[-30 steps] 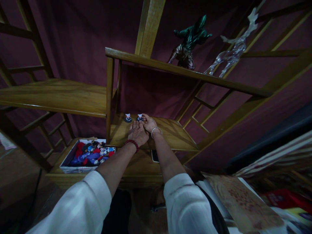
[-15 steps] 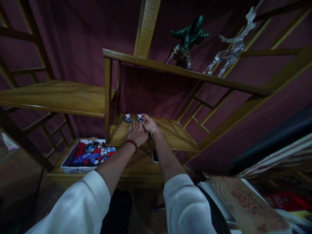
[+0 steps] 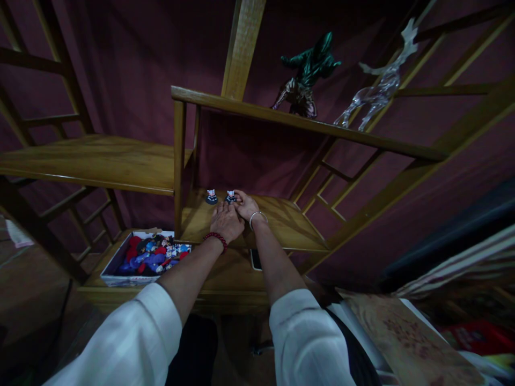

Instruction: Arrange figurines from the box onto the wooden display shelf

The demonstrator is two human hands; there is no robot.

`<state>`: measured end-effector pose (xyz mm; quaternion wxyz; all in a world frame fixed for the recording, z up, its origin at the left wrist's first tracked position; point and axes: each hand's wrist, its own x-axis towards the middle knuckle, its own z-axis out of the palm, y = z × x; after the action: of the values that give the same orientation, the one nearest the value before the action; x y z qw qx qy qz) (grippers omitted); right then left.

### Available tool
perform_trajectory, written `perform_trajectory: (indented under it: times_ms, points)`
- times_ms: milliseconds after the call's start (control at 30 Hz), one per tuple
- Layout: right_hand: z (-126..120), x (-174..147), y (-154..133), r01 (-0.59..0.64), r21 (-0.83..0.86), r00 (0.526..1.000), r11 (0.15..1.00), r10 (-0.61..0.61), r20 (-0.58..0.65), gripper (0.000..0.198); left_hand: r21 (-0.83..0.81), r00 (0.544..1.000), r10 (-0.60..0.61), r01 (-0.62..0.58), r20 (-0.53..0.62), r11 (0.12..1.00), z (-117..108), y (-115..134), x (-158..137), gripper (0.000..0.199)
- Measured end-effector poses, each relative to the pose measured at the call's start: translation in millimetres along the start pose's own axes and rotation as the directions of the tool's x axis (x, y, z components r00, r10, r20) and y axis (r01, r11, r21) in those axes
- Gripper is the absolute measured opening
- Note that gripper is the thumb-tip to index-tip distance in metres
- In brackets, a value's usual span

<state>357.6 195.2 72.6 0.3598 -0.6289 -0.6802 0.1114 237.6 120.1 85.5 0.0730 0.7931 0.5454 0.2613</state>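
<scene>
On the low wooden shelf (image 3: 281, 217) two small figurines with white heads and dark round bases stand upright, side by side. My right hand (image 3: 246, 206) curls its fingers against the right side of the nearer-to-hand figurine (image 3: 230, 195). Back up, my left hand (image 3: 226, 220) reaches to the front of that same figurine, its fingers close together and partly covering the base. The two hands touch each other; their fingertips are partly hidden. The other figurine (image 3: 211, 197) stands just to the left, with neither hand on it.
An open box (image 3: 132, 280) full of small colourful toys sits lower left. A phone (image 3: 255, 259) lies beneath my right forearm. Above, a shelf board (image 3: 257, 110) carries a green-coated statue (image 3: 308, 75) and a clear deer figure (image 3: 376, 88). An upright post (image 3: 179, 166) flanks the compartment.
The view has tilted very slightly, so the scene sits a little lower. My hands and both figurines keep the same places on the shelf.
</scene>
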Motion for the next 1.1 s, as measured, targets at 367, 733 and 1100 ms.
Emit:
perform_trajectory:
  times_ms: [367, 733, 1100]
  points:
    - [-3, -3, -5, -0.013, -0.024, 1.0, 1.0, 0.013, -0.013, 0.042, -0.004, 0.999, -0.004, 0.004, 0.038, 1.0, -6, 2, -1, 0.046]
    - [-5, -4, -6, -0.04, -0.089, 0.999, 0.995, 0.038, -0.028, 0.04, 0.022, 1.0, -0.001, 0.0, 0.021, 1.0, -4, 2, 0, 0.046]
    - [-10, -9, -14, -0.049, -0.153, 0.999, 0.987, 0.046, -0.022, 0.038, 0.008, 1.0, 0.015, -0.015, 0.009, 1.0, -3, 1, 0, 0.043]
